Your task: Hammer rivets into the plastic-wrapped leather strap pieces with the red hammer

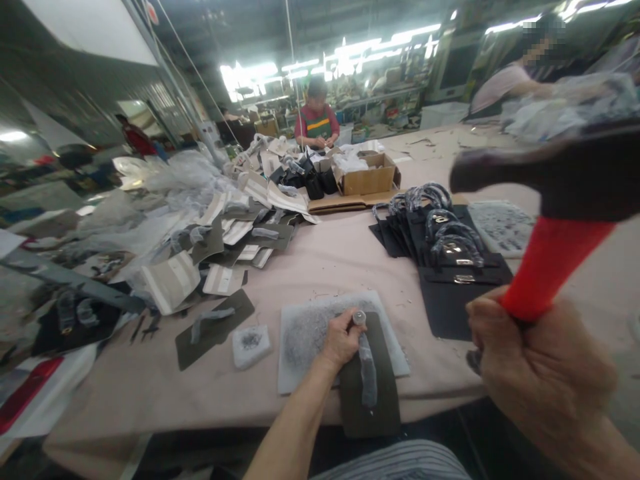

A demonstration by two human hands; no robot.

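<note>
My left hand (343,340) is closed around a small metal punch (359,318) that stands upright on a dark olive flat piece (377,387) with a wrapped handle strip (369,373). That piece lies across a scarred white cutting board (305,333) at the table's near edge. My right hand (540,367) is raised close to the camera, gripping the red handle of a hammer (555,260); its dark head (550,173) hangs high above the table at the right.
A stack of black pieces with wrapped handles (445,247) lies right of the board. More olive pieces and paper cards (220,267) spread to the left. A small white block (251,345) sits nearby. A cardboard box (367,177) and two other workers are farther back.
</note>
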